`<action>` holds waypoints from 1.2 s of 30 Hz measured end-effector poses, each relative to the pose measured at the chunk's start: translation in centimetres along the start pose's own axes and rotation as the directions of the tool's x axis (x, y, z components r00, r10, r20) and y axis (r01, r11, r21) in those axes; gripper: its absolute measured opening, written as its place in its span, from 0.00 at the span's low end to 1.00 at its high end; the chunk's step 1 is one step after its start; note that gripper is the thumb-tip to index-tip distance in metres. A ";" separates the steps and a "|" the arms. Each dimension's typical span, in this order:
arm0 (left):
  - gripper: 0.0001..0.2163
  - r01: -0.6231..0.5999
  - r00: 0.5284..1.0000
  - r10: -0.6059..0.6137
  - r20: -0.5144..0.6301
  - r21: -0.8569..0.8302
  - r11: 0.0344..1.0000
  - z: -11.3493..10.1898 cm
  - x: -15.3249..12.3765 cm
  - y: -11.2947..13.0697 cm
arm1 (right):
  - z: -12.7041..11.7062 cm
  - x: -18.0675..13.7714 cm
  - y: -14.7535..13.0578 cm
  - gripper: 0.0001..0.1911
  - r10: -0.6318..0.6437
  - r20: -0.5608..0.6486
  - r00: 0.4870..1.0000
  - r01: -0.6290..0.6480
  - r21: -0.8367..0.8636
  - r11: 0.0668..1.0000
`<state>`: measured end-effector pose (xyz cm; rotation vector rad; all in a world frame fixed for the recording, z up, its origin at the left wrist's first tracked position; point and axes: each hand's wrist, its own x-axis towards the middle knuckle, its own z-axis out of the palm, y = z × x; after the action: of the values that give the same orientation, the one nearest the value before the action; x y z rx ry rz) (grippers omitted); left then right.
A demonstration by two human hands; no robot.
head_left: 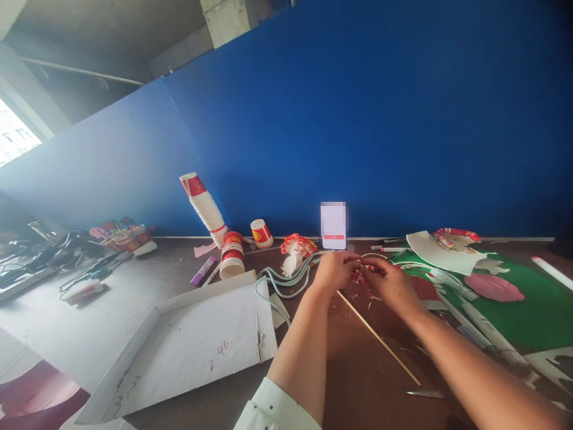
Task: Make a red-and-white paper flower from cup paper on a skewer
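My left hand [335,269] and my right hand [390,282] meet over the brown table [358,370], fingers pinched together on a small red and white paper piece [364,273] between them. A thin wooden stick [378,337] lies on the table just below my hands. Pale blue-green cords [286,280] curl to the left of my left hand. Small paper scraps lie scattered under my hands.
A flat white cardboard tray [201,346] lies at the left front. Behind it are a leaning stack of red and white paper cups [206,206], more cups [231,254], a purple marker [202,270], a propped phone [333,226], green sheet [537,304], paper plate [441,251].
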<state>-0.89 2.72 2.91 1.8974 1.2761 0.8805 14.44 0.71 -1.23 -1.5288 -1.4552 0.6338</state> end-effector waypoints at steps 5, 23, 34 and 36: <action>0.13 0.013 1.000 -0.013 -0.019 -0.023 1.000 0.4 0.2 -0.6 | -0.1 -0.1 0.0 0.20 -0.035 -0.008 0.999 0.035 -0.012 0.999; 0.14 0.021 1.000 -0.022 0.001 -0.226 0.974 0.8 0.6 -1.4 | -0.2 -0.1 -0.7 0.21 0.153 0.050 0.987 -0.160 0.193 0.968; 0.13 -0.110 0.993 0.113 0.022 -0.123 0.986 0.5 0.5 -1.2 | -0.3 -0.2 -0.4 0.20 0.051 -0.012 0.999 -0.047 0.224 0.973; 0.12 -0.127 0.992 0.127 0.005 -0.081 0.989 0.5 0.5 -1.2 | -0.3 -0.3 -0.5 0.20 0.042 -0.020 0.999 -0.037 0.212 0.977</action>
<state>-0.90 3.48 1.78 1.9333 1.1070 0.9720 14.38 0.32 -0.71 -1.3967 -1.2977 0.7665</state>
